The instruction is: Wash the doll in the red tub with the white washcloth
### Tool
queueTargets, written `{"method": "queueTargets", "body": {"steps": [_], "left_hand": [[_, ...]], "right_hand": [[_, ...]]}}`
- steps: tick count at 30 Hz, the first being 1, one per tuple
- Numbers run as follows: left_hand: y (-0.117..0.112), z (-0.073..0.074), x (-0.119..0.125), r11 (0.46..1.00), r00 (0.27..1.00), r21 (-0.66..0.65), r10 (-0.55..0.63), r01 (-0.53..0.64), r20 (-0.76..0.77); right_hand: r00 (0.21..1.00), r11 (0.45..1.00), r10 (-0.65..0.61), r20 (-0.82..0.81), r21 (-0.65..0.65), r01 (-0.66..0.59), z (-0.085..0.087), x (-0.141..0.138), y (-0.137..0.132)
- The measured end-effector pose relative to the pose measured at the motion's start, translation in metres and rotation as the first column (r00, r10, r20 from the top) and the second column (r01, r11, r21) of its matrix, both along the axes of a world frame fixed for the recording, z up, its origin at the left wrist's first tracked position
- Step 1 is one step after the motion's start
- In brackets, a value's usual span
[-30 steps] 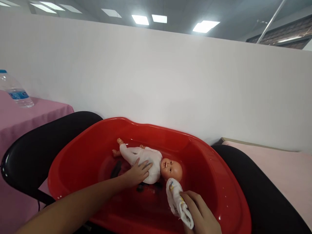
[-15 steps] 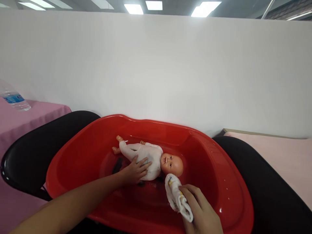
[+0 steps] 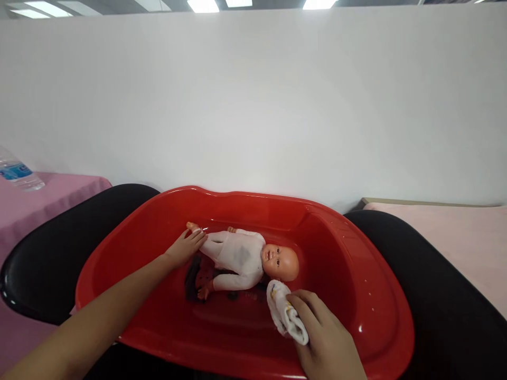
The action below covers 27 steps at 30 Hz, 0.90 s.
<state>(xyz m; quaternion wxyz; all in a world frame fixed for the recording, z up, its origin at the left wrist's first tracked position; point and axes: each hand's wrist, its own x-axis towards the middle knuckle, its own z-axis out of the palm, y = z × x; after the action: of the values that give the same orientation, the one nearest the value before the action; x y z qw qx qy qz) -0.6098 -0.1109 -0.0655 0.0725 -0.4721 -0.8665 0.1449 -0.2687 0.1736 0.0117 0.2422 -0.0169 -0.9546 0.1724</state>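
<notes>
A baby doll [image 3: 241,256] in a white, stained suit lies on its back in a red baby bathtub [image 3: 348,253]. Its bald head points right and its feet point left. My left hand [image 3: 185,250] rests over the doll's lower legs with its fingers stretched out; one foot is hidden beneath it. Between the thumb and fingers of my right hand [image 3: 322,330] is a folded white cloth [image 3: 284,312] with small coloured prints. That cloth hangs just below the doll's head, close to it; I cannot tell whether they touch.
Dark shapes [image 3: 192,277] show on the tub floor beside the doll's legs. Black chair-like surfaces [image 3: 43,264] flank the tub. On the left, a water bottle [image 3: 18,171] stands on a pink-covered table [image 3: 79,184]. A white wall [image 3: 253,105] rises behind; a pale pink surface [image 3: 455,237] lies right.
My left hand has moved left from the doll's belly to its lower legs, uncovering the near arm. My right hand keeps the cloth near the head. The view has tilted down slightly.
</notes>
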Motion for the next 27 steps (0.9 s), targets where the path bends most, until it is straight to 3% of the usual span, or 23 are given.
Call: {"method": "queueTargets", "body": {"steps": [6,13,16,23,27], "left_hand": [[0.016,-0.012,-0.016,1.0,0.999,0.01,-0.021,0.021,-0.049],[0.012,0.006,-0.005,0.998,0.984,-0.051,-0.041,0.032,-0.171],[0.008,0.01,0.008,0.993,0.99,-0.117,-0.026,0.009,-0.141],[0.009,-0.003,0.024,0.976,0.996,-0.195,0.091,-0.094,-0.025],[0.015,-0.003,0.03,0.971,0.992,-0.203,0.127,-0.124,0.004]], "right_hand": [[0.992,0.998,0.05,0.114,0.022,-0.053,-0.011,-0.002,0.011],[0.979,0.999,0.027,0.201,-0.051,-0.017,-0.003,-0.002,0.005],[0.984,0.998,0.013,0.178,-0.058,-0.003,0.001,-0.001,0.002],[0.974,0.995,0.019,0.227,-0.104,0.005,0.003,-0.001,-0.001],[0.965,0.996,0.011,0.262,-0.086,0.012,0.003,-0.002,-0.003]]}}
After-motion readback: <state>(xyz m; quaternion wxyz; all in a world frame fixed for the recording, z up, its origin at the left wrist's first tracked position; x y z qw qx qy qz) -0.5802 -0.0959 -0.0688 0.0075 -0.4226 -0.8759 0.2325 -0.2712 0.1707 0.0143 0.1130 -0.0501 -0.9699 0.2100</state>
